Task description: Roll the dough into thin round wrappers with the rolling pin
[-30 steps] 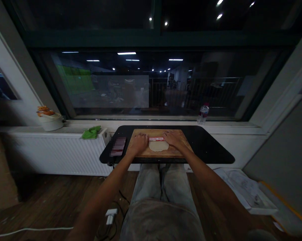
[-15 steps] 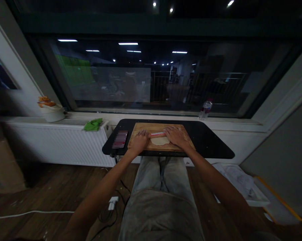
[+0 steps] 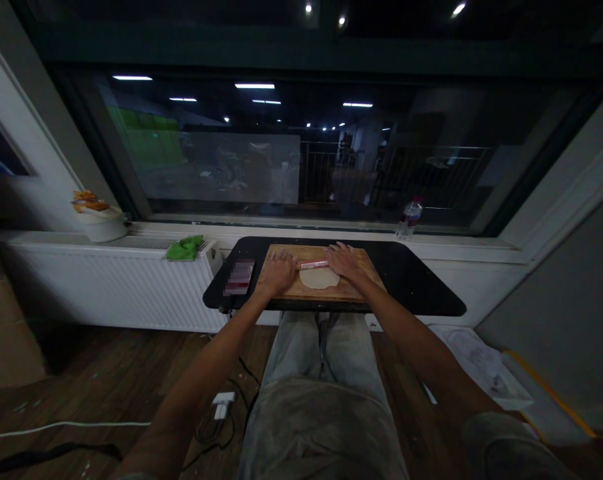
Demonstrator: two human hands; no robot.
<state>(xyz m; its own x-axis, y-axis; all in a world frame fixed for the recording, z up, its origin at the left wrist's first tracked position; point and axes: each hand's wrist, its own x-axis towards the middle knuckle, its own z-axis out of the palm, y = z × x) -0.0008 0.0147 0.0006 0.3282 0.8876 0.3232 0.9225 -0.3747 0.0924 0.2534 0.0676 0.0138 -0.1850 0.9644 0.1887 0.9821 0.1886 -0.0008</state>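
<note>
A rolling pin (image 3: 313, 265), wrapped in a red-and-white label, lies crosswise on a sheet of pale dough (image 3: 320, 279). At its left end is my left hand (image 3: 279, 272), fingers over the pin. My right hand (image 3: 341, 259) covers the other end in the same way, its fingers pointing away from me. Both ends of the pin are hidden under the hands. The dough is flat and roundish, showing mostly on the near side of the pin. Beneath it is a wooden cutting board (image 3: 301, 251).
The board rests on a black table (image 3: 421, 283) against the window sill. A phone (image 3: 239, 277) lies left of the board. A water bottle (image 3: 409, 220) stands on the sill. A green cloth (image 3: 185, 247) and a white pot (image 3: 105, 227) sit above the radiator (image 3: 156, 293). Cables and a white plug (image 3: 222, 405) lie on the floor.
Both hands and the rolling pin have shifted slightly away from me, toward the board's far edge. The pin has turned so its printed label shows, and more of the dough is visible.
</note>
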